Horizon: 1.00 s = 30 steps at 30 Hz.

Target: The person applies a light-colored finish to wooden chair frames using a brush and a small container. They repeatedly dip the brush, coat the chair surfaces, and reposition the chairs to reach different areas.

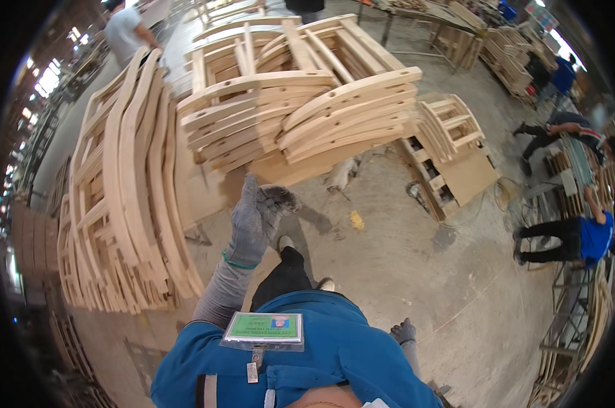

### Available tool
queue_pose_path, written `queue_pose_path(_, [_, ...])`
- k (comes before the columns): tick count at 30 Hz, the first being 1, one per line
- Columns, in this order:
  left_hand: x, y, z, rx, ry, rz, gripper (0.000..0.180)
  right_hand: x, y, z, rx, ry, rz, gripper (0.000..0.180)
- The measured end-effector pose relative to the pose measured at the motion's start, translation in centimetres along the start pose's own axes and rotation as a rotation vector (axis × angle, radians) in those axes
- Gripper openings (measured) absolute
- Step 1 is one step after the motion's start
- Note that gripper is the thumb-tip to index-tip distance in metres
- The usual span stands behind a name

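Observation:
My left hand point(255, 221), in a grey knit glove with a green cuff edge, is raised in front of me. Its thumb stands apart from loosely bent fingers, and nothing is in it. Just beyond it is a stack of curved pale wooden frames point(301, 109), resting on a brown cardboard sheet point(321, 167); the hand looks apart from the wood. Down at my right side hangs my right hand point(404, 331), also gloved in grey, fingers apart and holding nothing visible.
More wooden frames point(127, 183) stand in a tall row at left. At right, a smaller stack of frames point(452, 124) sits on a cardboard-topped pallet point(465, 180). People work beside piled wood at far right; another person point(127, 34) stands at back left. Concrete floor point(416, 265) lies between.

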<state>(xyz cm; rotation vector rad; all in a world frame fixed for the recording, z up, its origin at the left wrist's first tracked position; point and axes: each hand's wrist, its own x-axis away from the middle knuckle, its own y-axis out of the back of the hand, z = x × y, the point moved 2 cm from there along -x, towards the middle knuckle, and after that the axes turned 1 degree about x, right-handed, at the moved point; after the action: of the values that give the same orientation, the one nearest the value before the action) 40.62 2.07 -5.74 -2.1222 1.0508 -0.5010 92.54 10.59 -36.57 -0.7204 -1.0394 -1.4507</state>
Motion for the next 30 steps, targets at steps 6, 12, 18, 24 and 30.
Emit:
queue_pose_path(6, [6.7,0.8,-4.2,0.0,-0.077,-0.213,0.055,-0.5,-5.4,4.2,0.138,0.065,0.168,0.036])
queue_pose_path(12, [15.9,6.4,-9.9,-0.236,-0.364,-0.316,0.053,1.4,-13.0,5.9,0.433,0.198,0.179,0.037])
queue_pose_path(18, [28.2,14.6,-17.6,-0.134,-0.506,-0.511,0.045,4.9,-26.0,4.0,0.716,0.397,0.346,0.041])
queue_pose_path(24, [38.4,21.8,-23.6,-0.101,-0.642,-0.707,0.028,19.3,-43.7,-4.0,0.478,0.757,0.629,0.038])
queue_pose_path(30, [46.4,25.7,-27.3,-0.161,-0.74,-1.019,0.025,35.8,-53.9,-7.5,0.338,0.966,0.903,0.041])
